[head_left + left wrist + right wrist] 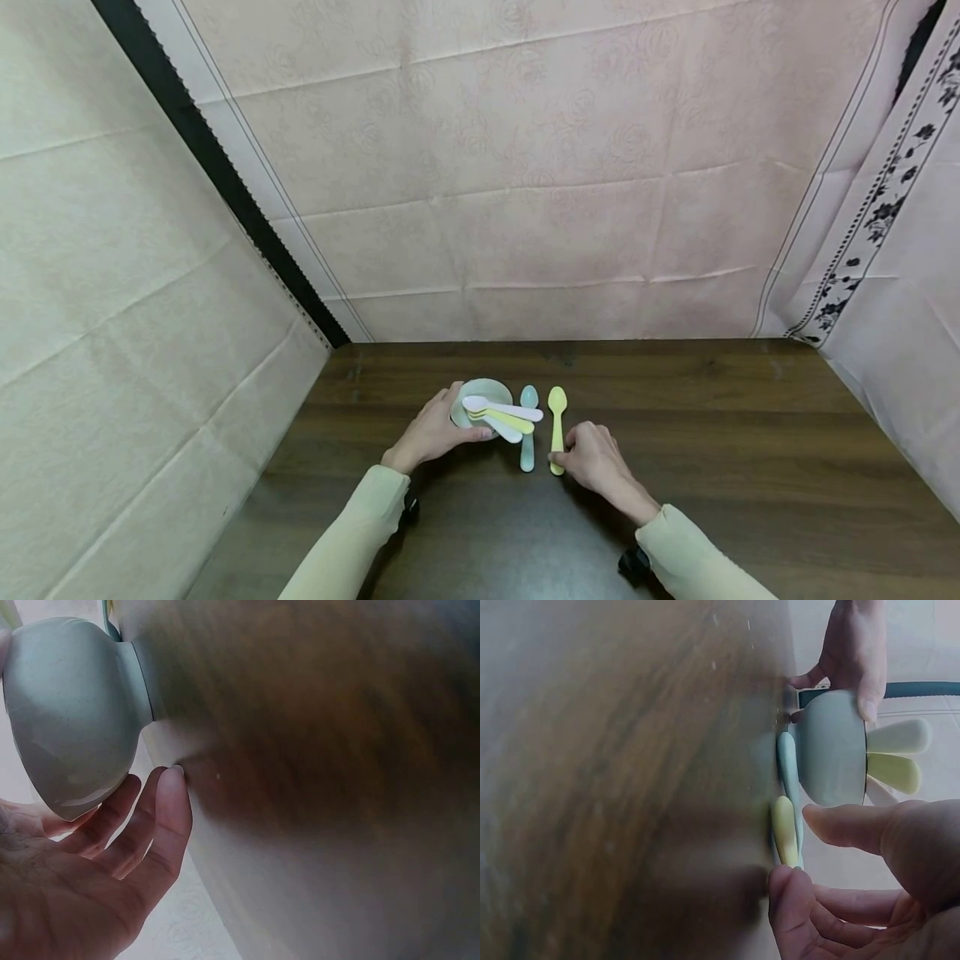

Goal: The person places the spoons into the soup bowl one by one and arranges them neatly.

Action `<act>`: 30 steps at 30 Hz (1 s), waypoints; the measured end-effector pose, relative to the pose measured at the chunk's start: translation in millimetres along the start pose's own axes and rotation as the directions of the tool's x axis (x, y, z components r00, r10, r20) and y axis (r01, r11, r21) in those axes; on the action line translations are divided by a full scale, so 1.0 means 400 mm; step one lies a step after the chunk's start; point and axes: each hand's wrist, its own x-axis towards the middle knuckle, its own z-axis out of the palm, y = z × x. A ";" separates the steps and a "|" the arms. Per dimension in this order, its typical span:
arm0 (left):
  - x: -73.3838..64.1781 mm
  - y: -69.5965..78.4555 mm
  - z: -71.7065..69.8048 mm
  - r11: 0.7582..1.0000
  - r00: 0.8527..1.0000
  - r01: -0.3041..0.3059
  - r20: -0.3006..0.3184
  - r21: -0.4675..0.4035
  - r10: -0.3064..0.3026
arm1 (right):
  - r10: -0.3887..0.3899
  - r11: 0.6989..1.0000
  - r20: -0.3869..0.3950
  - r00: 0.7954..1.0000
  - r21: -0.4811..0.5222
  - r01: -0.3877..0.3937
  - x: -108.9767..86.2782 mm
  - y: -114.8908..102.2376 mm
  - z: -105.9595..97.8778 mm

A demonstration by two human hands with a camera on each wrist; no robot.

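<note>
My left hand [438, 429] holds a pale green bowl [459, 408] by its side, thumb at the rim and fingers round the outside. Several spoons lean in the bowl with handles out to the right, among them a white spoon [517, 411] and a yellow one [519, 422]. A blue spoon [528, 454] lies on the table right of the bowl. Beside it lies a separate yellow spoon [557, 404]. My right hand [597, 458] is at that spoon's handle end. In the right wrist view its thumb [847, 826] and index finger [791, 900] stand apart around the handle.
The dark wooden table [712, 433] extends to both sides and toward the front. A pale cloth wall [540, 208] rises behind its far edge, with more cloth [150, 333] at the left and a flower-bordered cloth [900, 350] at the right.
</note>
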 end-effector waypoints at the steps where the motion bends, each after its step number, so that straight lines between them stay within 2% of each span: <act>1: 0.000 0.001 0.000 1.000 1.000 0.002 -0.001 -0.001 -0.002 | 0.001 1.000 0.000 1.000 0.001 -0.001 0.000 0.001 0.001; 10: 0.001 0.002 0.002 1.000 1.000 0.006 -0.010 0.008 -0.006 | -0.011 1.000 -0.014 1.000 0.009 0.012 0.007 0.008 0.014; 17: 0.001 0.002 0.001 1.000 1.000 0.007 -0.010 0.012 -0.007 | -0.024 1.000 -0.005 1.000 -0.019 0.024 0.062 0.080 0.062; 23: 0.002 0.002 0.003 1.000 1.000 0.006 -0.015 0.012 -0.006 | -0.046 0.999 -0.036 0.998 -0.011 0.046 0.049 0.066 0.058; 30: 0.000 0.010 0.001 1.000 1.000 0.007 -0.024 0.006 -0.007 | -0.055 0.997 -0.040 0.998 -0.048 0.054 0.070 0.089 0.074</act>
